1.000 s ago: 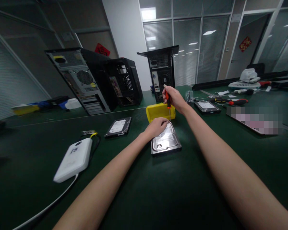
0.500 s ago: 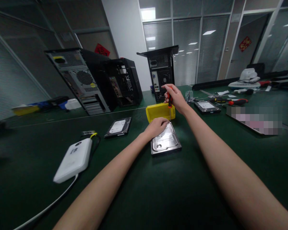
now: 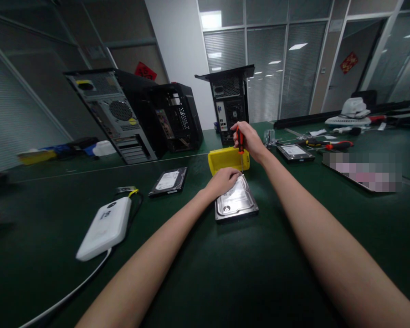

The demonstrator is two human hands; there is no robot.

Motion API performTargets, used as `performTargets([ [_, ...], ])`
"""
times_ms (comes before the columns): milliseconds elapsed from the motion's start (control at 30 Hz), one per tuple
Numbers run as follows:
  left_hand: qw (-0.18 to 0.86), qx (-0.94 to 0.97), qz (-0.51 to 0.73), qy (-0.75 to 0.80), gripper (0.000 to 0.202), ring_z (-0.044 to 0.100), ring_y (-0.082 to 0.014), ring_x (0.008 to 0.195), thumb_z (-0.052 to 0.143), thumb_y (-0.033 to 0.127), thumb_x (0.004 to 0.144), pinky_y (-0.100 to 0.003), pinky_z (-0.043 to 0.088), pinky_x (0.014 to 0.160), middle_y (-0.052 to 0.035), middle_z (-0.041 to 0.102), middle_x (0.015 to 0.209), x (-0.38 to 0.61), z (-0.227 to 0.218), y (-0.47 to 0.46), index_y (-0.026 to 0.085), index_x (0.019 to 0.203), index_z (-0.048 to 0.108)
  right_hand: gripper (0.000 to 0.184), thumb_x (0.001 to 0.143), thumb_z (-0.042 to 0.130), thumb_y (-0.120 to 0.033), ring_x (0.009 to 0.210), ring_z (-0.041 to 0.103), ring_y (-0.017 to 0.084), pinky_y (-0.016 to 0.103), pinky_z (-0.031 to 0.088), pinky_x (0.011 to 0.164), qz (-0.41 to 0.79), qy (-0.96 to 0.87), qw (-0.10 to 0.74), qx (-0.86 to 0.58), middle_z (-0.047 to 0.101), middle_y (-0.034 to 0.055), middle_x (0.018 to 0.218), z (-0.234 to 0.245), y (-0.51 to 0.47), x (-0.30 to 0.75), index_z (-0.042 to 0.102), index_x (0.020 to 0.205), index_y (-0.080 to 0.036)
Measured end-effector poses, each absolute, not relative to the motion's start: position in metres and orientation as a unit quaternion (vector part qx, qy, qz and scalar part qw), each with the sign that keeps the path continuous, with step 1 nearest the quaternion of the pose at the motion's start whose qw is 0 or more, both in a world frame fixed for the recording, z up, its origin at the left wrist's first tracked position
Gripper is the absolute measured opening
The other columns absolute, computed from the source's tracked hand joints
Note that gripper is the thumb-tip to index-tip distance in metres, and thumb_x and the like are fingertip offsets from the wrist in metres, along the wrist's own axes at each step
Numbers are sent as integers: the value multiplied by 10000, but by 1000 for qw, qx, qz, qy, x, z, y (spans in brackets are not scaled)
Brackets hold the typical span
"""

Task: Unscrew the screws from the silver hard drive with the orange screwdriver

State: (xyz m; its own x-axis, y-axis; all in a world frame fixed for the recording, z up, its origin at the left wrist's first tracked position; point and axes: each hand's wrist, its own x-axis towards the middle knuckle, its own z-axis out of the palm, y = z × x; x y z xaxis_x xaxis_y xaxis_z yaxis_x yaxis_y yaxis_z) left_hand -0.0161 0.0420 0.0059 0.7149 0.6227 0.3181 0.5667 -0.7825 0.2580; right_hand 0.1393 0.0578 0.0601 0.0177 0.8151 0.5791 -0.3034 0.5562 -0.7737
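Screwdriver [image 3: 239, 145] with a red handle and a thin steel shaft stands upright, its tip on the far right corner of a flat, rectangular hard drive [image 3: 235, 202] with a shiny silver metal lid. The drive lies on the dark green table mat [image 3: 225, 273], just before a yellow plastic tray [image 3: 222, 160]. The right hand [image 3: 248, 139] is fisted round the handle, wrist raised. The left hand [image 3: 223, 179] lies curled over the drive's far left edge.

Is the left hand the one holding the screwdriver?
No, the right hand grips the red-handled screwdriver upright over the hard drive, while the left hand rests on that drive.
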Motion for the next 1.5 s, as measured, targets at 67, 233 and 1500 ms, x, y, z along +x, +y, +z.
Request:
performTargets([
  [67, 70, 923, 194, 325, 328, 636, -204, 961, 415, 276, 921, -296, 473, 851, -90, 704, 1039, -16, 6, 42, 145, 1012, 701, 322, 823, 553, -521, 491, 478, 45, 173, 459, 502, 411, -568, 674, -231, 506, -60, 625, 61, 57, 139, 520, 838, -201],
  [233, 71, 925, 204, 313, 334, 639, -215, 955, 414, 268, 919, -307, 476, 843, -108, 703, 1035, -17, 4, 43, 126, 1015, 701, 318, 802, 588, -505, 499, 506, 37, 168, 462, 507, 412, -564, 677, -232, 546, -54, 660, 61, 59, 139, 528, 836, -195],
  [1500, 78, 919, 192, 334, 324, 636, -204, 966, 409, 259, 918, -304, 477, 854, -80, 704, 1043, -16, -1, 38, 154, 1011, 701, 338, 783, 607, -510, 505, 535, 51, 187, 464, 517, 404, -575, 675, -226, 591, -39, 677, 56, 56, 139, 508, 827, -190],
])
